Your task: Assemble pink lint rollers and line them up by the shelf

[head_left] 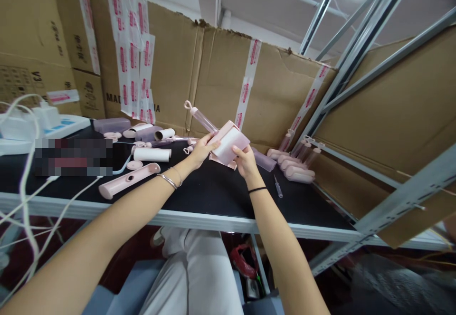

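Note:
Both hands hold a pink lint roller (230,141) with a white paper roll, lifted a little above the black table (213,191). My left hand (200,151) grips its left side, where a clear pink handle with a loop end sticks up to the left. My right hand (245,160) is closed on the lower right edge of the roller's pink cover.
Pink handles, white rolls (152,154) and purple cases (111,125) lie on the left of the table. A row of assembled pink rollers (297,170) sits at the right. A small syringe-like tool (278,187) lies near my right wrist. Cardboard walls, white cables and a metal shelf frame surround the table.

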A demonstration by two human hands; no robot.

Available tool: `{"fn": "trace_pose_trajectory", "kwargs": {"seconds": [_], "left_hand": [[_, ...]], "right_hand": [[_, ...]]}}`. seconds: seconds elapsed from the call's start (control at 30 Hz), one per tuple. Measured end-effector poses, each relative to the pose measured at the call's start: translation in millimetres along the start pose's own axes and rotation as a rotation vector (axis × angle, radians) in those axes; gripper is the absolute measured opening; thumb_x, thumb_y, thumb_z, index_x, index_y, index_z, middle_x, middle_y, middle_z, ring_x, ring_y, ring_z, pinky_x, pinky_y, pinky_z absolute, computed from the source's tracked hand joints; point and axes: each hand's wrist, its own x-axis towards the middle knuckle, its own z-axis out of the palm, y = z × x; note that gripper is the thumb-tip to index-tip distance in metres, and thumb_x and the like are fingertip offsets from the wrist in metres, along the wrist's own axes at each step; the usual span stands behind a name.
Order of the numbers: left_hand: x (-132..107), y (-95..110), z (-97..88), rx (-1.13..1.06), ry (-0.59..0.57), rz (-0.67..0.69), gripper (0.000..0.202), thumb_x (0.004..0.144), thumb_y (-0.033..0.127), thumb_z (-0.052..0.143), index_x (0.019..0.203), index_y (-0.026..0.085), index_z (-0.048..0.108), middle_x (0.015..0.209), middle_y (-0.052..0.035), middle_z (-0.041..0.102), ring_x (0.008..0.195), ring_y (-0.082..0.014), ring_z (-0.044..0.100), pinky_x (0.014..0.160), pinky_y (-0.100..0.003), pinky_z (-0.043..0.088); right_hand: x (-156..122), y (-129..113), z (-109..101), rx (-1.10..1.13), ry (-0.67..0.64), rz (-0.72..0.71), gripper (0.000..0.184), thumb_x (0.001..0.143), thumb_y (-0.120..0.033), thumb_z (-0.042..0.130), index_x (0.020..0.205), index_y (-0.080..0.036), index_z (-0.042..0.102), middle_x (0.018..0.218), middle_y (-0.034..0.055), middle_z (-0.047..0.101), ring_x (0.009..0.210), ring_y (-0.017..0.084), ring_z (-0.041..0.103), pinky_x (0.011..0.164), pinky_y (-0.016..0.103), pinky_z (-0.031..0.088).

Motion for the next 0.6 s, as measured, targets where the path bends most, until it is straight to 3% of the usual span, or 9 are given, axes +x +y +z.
{"fn": "trace_pose_trajectory", "kwargs": {"seconds": [0.1, 0.2, 0.3, 0.4, 0.5, 0.57, 0.6], "left_hand": [[-1, -2, -0.6, 0.124, -0.092, -0.019, 0.045, 0.062, 0.028, 0.075, 0.104, 0.016, 0.062, 0.102, -0.0073, 0.065, 0.096, -0.0207, 0.06, 0.085, -0.031, 0.047], [-4, -4, 0.3, 0.184, -0.157, 0.011, 0.049, 0.062, 0.03, 0.075, 0.107, 0.017, 0.06, 0.106, -0.009, 0.064, 0.103, -0.0227, 0.058, 0.088, -0.032, 0.046], [-7, -5, -1.8, 0.25, -0.133, 0.088, 0.066, 0.05, 0.025, 0.082, 0.111, 0.019, 0.058, 0.112, -0.0097, 0.061, 0.111, -0.0246, 0.054, 0.094, -0.034, 0.042], [-7, -5, -5.0, 0.41, -0.089, 0.112, 0.075, 0.039, 0.024, 0.085, 0.109, 0.02, 0.059, 0.108, -0.0092, 0.062, 0.106, -0.0273, 0.057, 0.096, -0.038, 0.041], [-4, -5, -5.7, 0.6, -0.038, 0.143, 0.07, 0.037, 0.027, 0.086, 0.102, 0.021, 0.062, 0.1, -0.0081, 0.064, 0.101, -0.0297, 0.059, 0.094, -0.039, 0.041], [-2, -5, -5.4, 0.728, -0.046, 0.171, 0.062, 0.039, 0.029, 0.086, 0.097, 0.021, 0.064, 0.091, -0.0075, 0.065, 0.095, -0.0308, 0.06, 0.09, -0.038, 0.043], [-2, -5, -5.2, 0.791, -0.07, 0.19, 0.059, 0.04, 0.03, 0.085, 0.095, 0.021, 0.066, 0.088, -0.0074, 0.065, 0.092, -0.0313, 0.061, 0.088, -0.038, 0.043]], "right_hand": [[0, 1, -1, 0.002, -0.072, 0.006, 0.056, 0.053, -0.031, 0.079, 0.103, -0.024, 0.052, 0.104, 0.0012, 0.065, 0.094, 0.018, 0.062, 0.08, 0.032, 0.053], [-3, 2, -1, 0.002, -0.177, 0.008, 0.057, 0.057, -0.031, 0.078, 0.107, -0.025, 0.052, 0.105, 0.0017, 0.066, 0.095, 0.019, 0.063, 0.083, 0.035, 0.052], [-5, 4, 0, 0.016, -0.268, 0.008, 0.064, 0.06, -0.032, 0.077, 0.117, -0.028, 0.048, 0.111, 0.0015, 0.064, 0.099, 0.019, 0.061, 0.088, 0.036, 0.05], [-4, 5, -1, -0.052, -0.295, 0.041, 0.074, 0.062, -0.039, 0.075, 0.126, -0.029, 0.039, 0.12, 0.004, 0.059, 0.105, 0.021, 0.059, 0.091, 0.039, 0.048], [-1, 5, -6, -0.354, -0.05, -0.003, 0.076, 0.067, -0.051, 0.066, 0.13, -0.024, 0.034, 0.128, 0.0107, 0.05, 0.115, 0.023, 0.051, 0.095, 0.044, 0.044], [0, 2, -10, -0.646, 0.171, -0.168, 0.074, 0.069, -0.053, 0.062, 0.13, -0.02, 0.036, 0.13, 0.0143, 0.046, 0.122, 0.025, 0.042, 0.101, 0.045, 0.035], [0, 0, -11, -0.768, 0.219, -0.268, 0.07, 0.071, -0.052, 0.061, 0.128, -0.018, 0.039, 0.129, 0.0148, 0.045, 0.124, 0.025, 0.04, 0.104, 0.044, 0.032]]}}
